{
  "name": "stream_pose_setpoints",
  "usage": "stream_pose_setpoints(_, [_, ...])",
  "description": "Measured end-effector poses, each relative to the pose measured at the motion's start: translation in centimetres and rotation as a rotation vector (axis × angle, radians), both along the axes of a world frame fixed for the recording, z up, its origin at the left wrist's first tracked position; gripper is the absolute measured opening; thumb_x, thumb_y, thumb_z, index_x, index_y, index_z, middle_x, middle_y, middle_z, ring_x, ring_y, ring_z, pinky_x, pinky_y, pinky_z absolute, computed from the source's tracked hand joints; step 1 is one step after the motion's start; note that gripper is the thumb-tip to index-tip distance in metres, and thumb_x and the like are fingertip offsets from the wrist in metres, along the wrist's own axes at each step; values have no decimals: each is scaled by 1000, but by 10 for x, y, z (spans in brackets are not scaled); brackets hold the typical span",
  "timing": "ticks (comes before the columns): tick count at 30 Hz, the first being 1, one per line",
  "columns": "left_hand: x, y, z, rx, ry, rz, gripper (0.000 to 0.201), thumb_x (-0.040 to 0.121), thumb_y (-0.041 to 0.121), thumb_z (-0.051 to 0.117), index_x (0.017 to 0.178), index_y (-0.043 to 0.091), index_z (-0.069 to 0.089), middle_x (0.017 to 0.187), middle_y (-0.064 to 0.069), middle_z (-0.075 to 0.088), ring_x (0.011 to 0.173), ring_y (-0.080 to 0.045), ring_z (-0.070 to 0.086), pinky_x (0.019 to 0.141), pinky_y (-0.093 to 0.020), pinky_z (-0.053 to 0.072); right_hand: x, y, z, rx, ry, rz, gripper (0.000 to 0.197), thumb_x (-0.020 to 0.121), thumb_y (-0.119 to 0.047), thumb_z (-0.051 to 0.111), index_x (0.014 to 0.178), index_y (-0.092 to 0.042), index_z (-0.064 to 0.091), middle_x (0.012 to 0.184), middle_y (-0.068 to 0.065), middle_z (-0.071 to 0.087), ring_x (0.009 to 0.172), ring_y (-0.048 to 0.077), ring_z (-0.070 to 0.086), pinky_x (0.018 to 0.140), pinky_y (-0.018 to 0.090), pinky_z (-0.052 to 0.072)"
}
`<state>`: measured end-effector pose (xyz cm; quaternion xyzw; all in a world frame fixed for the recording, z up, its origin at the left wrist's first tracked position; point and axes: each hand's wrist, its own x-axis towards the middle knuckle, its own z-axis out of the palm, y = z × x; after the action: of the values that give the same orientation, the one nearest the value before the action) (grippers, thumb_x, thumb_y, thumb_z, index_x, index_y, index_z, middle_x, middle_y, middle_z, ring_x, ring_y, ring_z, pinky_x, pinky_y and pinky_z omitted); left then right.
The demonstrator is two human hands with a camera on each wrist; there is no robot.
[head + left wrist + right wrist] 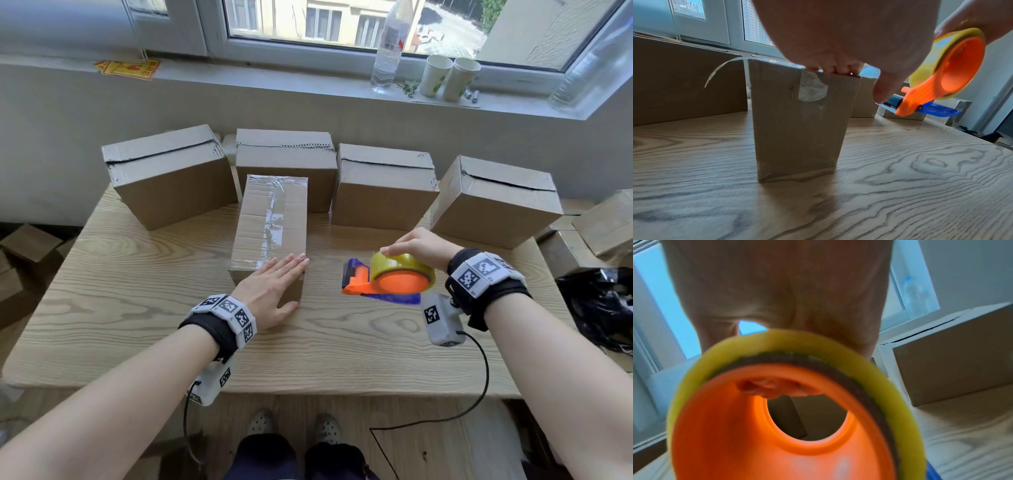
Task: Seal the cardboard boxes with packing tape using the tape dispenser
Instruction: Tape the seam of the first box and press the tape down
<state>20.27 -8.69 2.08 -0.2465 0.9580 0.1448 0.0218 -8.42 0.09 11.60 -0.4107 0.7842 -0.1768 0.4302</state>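
Bare table (pixel 137 308) left of left hand (pixel 270 287) and nearer than both hands: free passage. Narrow taped box (pixel 270 222) under left hand blocks path ahead. Open strip of table between that box and right hand (pixel 418 246) holding tape dispenser (pixel 387 277). Row of four boxes (pixel 383 185) beyond hands walls off far edge.
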Motion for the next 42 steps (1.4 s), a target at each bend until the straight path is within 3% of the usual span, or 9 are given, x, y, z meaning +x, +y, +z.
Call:
stream_pose_setpoints(3, [0,0,-1,1,-2,0,78,93,41,45,149,26,-6,155,13,-8,140,0,-14,113,-21,-13,2,1,-3,-30,-48,-22,17,84,-25,68,89,-10,72,84,6,65,83,18,55,74,27,42])
stream_pose_setpoints(6, [0,0,-1,10,1,2,77,92,41,46,149,26,-5,155,13,-7,140,0,-12,114,-21,-11,12,1,-3,-124,-157,-90,28,76,-26,74,93,-4,72,85,10,64,80,20,57,70,27,43])
stream_pose_setpoints(8, [0,-2,-1,17,1,2,77,93,40,47,149,26,-4,156,13,-6,139,1,-12,113,-20,-11,16,-1,-3,-146,-174,-111,35,76,-35,75,89,-3,72,79,9,64,71,20,58,64,26,45])
stream_pose_setpoints(12, [-2,-1,0,22,2,6,78,91,38,49,150,25,-1,156,12,-4,141,-1,-8,114,-21,-10,17,-3,-6,-143,-103,-58,61,56,-64,75,72,-7,60,62,8,44,56,18,45,49,21,35])
stream_pose_setpoints(15, [-3,-2,-1,25,13,8,79,90,37,52,149,24,2,157,10,0,141,-2,-6,116,-23,-6,19,-5,-10,-176,-149,-47,50,75,-40,77,53,-11,43,50,0,36,44,11,36,44,18,30])
stream_pose_setpoints(18, [-3,-2,-1,20,4,4,81,89,38,53,149,23,2,157,9,1,140,-1,-7,117,-25,-3,22,-6,-15,-244,-146,-38,55,78,-30,76,47,-18,33,44,-8,28,39,7,29,40,16,25])
stream_pose_setpoints(35, [-5,-1,1,-19,-45,-15,84,88,40,52,149,22,-3,156,9,-4,144,-7,-5,114,-22,-8,17,-2,-25,-294,-136,-56,56,77,-29,77,45,-18,31,43,-11,25,40,6,28,42,18,23])
stream_pose_setpoints(40, [-5,0,3,-28,-57,-30,84,87,37,53,149,23,-1,156,8,-5,144,-9,-4,112,-21,-11,13,-8,-4,-434,-324,-210,36,67,-36,77,47,-16,55,47,-6,45,43,8,43,42,16,34])
stream_pose_setpoints(42, [-4,-1,6,-8,-63,-45,85,87,36,53,149,23,-4,155,8,-8,143,-8,-7,112,-21,-11,11,-15,10,-437,-221,-185,46,74,-34,78,48,-18,43,48,-6,34,44,8,34,43,18,28])
